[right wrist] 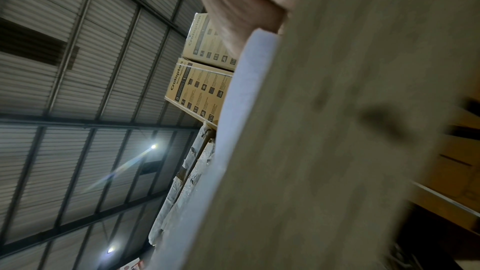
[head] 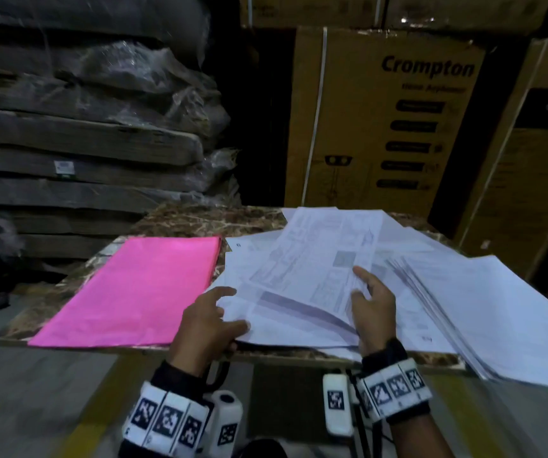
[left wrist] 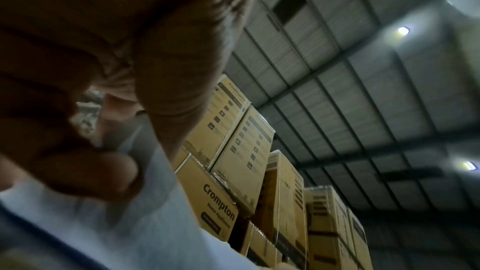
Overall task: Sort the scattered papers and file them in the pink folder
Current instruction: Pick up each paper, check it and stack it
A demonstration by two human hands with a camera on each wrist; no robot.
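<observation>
The left hand pinches the near-left corner of the scattered papers, fingers curled onto the sheets. At 3 o'clock of it, the right hand lifts a printed sheet, thumb on top and fingers hidden beneath. The pink folder lies closed at 9 o'clock on the marble surface, just beside the pile. Square the edges together before lifting, lest loose sheets at 3 o'clock slide off.

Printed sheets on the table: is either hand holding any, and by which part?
Left hand grips the near-left corner of the printed sheets. Right hand holds the lifted sheet by its near edge.
</observation>
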